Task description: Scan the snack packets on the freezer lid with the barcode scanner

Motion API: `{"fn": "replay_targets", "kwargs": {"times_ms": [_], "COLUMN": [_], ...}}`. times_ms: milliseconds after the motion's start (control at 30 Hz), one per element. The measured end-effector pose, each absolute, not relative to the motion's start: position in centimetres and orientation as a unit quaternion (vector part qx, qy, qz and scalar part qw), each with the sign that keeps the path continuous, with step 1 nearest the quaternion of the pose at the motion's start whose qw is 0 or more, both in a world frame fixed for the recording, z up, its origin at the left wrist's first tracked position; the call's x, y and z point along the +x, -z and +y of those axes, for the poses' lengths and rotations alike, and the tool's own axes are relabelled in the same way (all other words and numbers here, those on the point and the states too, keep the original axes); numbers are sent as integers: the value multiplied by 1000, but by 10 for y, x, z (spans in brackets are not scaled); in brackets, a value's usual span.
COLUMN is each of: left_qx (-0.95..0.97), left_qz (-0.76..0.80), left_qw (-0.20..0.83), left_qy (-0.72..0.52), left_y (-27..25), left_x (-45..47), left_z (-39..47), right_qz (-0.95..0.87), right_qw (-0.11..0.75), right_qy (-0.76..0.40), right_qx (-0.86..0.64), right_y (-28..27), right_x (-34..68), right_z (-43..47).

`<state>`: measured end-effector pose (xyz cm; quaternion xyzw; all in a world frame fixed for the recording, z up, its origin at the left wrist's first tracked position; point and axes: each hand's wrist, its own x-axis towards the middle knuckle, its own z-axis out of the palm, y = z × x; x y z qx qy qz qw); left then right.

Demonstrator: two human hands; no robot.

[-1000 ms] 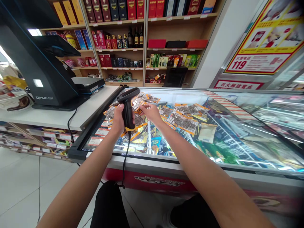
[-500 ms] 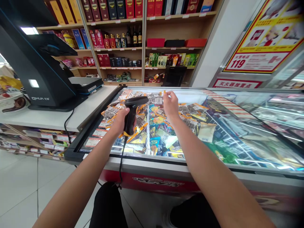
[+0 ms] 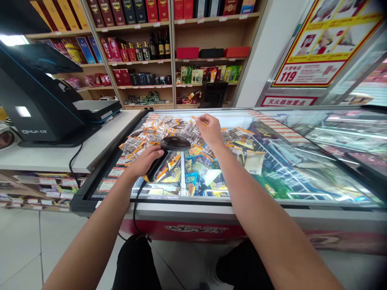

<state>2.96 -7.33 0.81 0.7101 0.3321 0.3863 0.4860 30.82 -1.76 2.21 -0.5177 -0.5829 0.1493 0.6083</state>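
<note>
My left hand (image 3: 148,161) is wrapped round the handle of a black barcode scanner (image 3: 175,143), whose cable hangs down over the freezer's front edge. The scanner's head is tilted over the glass. My right hand (image 3: 210,129) pinches the orange edge of a small clear snack packet (image 3: 190,128), just beyond the scanner's head. Many similar orange-edged packets (image 3: 133,145) lie heaped on the freezer's glass top, left of and behind the scanner, with some more (image 3: 238,135) to the right of my right wrist.
The chest freezer (image 3: 193,207) spans the front, with bagged goods under its glass. A counter (image 3: 102,141) at left carries a black checkout terminal (image 3: 39,100) and a scale (image 3: 96,108). Shelves with boxes and bottles stand behind. A fire poster (image 3: 326,44) hangs at right.
The scanner's head has tipped down and towards me, its handle now slanting to the lower left. My right hand still pinches a packet. The whole view has shifted a little.
</note>
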Motion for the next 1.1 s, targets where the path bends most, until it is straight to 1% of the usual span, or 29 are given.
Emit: {"fn": "replay_targets", "kwargs": {"times_ms": [67, 100, 167, 267, 333, 467, 533, 600, 667, 733, 800, 900, 1033, 1100], "left_qx": [765, 767, 760, 720, 690, 649, 633, 618, 608, 603, 605, 605, 601, 597], "left_qz": [352, 356, 350, 328, 312, 290, 287, 285, 285, 287, 288, 292, 295, 289], "left_qw": [414, 411, 440, 524, 553, 555, 554, 556, 553, 549, 548, 548, 538, 535], "left_qy": [-346, -340, -325, -317, -349, -433, -458, -477, -493, -502, -500, -499, -512, -523], "left_y": [-10, -11, -9, -6, -6, -10, -12, -13, -13, -14, -13, -13, -13, -14], "left_x": [28, 27, 25, 26, 27, 31, 32, 32, 33, 33, 33, 34, 33, 33], "left_z": [-70, -69, -69, -70, -71, -71, -69, -68, -68, -68, -68, -68, -69, -70], "right_qz": [-587, -588, -589, -588, -585, -550, -536, -573, -661, -740, -764, -739, -659, -627], "right_qw": [618, 620, 619, 596, 548, 369, 318, 295, 244, 157, 96, 68, 45, 56], "right_qy": [-141, -139, -138, -120, -85, 7, 82, 134, 107, 51, 38, 50, 41, 56], "right_qx": [-505, -501, -501, -533, -592, -749, -777, -753, -701, -652, -637, -668, -749, -775], "right_y": [-21, -20, -21, -23, -26, -32, -33, -30, -23, -12, -4, 0, -7, -10], "right_x": [309, 309, 308, 310, 317, 337, 339, 330, 312, 291, 275, 274, 306, 320], "right_z": [-16, -15, -15, -17, -20, -30, -35, -37, -37, -36, -35, -35, -34, -34]}}
